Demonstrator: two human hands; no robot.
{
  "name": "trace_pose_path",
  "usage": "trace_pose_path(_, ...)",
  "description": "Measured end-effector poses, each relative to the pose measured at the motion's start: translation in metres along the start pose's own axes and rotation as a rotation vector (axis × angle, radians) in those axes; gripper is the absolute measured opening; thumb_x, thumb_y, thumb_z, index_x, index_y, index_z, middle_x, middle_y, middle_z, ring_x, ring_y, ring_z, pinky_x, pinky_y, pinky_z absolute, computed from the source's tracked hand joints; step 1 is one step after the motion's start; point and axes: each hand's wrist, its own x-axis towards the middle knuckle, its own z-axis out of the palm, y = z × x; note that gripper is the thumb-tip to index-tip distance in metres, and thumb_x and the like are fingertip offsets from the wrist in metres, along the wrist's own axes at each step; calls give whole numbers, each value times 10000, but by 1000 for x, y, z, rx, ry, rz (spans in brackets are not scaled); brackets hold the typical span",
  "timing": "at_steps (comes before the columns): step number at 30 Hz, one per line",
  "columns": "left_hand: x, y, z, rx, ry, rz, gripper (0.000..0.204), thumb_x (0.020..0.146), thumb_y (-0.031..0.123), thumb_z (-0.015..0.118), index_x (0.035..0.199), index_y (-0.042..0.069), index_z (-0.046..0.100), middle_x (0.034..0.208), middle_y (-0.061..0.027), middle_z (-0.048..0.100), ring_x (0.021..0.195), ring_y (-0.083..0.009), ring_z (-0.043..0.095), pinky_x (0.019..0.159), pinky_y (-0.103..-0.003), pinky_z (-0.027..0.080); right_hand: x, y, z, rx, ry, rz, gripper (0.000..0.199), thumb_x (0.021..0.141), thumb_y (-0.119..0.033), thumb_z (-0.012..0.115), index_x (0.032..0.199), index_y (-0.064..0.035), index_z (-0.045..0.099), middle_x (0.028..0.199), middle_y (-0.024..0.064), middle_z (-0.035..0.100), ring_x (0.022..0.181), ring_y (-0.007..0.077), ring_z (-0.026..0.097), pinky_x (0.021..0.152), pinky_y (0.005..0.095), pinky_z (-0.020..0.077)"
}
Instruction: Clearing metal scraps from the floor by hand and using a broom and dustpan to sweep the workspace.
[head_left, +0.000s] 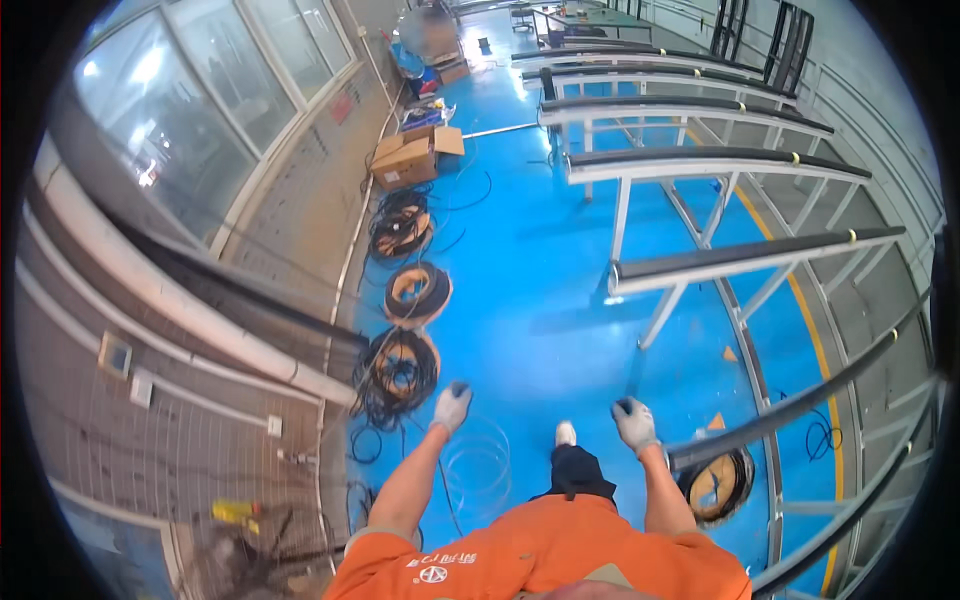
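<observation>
My left hand point(453, 407), in a pale grey work glove with dark fingertips, is held out over the blue floor. Its fingers are curled in, and nothing shows in them. Nearest to it on the left lies a tangled coil of black cable point(398, 375) on the floor, and a clear loose coil of tubing point(478, 462) lies below it. My right hand point(635, 423) wears the same kind of glove, its fingers curled too, with no object visible. Close to its right is the end of a black-topped rack beam point(705, 448), apart from the glove.
More cable reels point(418, 294) line the left wall, leading to an open cardboard box point(408, 157). White metal racks point(740, 262) with black-padded tops stand in a row on the right. Another cable reel point(745, 485) sits beneath the near beam. A person point(428, 35) is far back left.
</observation>
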Motion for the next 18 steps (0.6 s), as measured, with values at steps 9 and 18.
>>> trace_pose_path(9,112,-193,-39,-196,-140,-362,247,858,234,547,906,11,639,810,-117,671,704,-277,602,675,-376,490,400,-354,65,-449,104,-1015,228,840,-294,579,974,-109,580,858,115,619,813,303,583,759,407,456)
trace_pose_path(18,490,-168,-117,-480,-160,-552,251,892,222,513,834,13,639,798,-127,644,697,-267,590,642,-359,486,706,-623,104,-1586,-146,-1143,180,806,-137,574,957,-41,587,952,154,613,854,296,531,820,497,429)
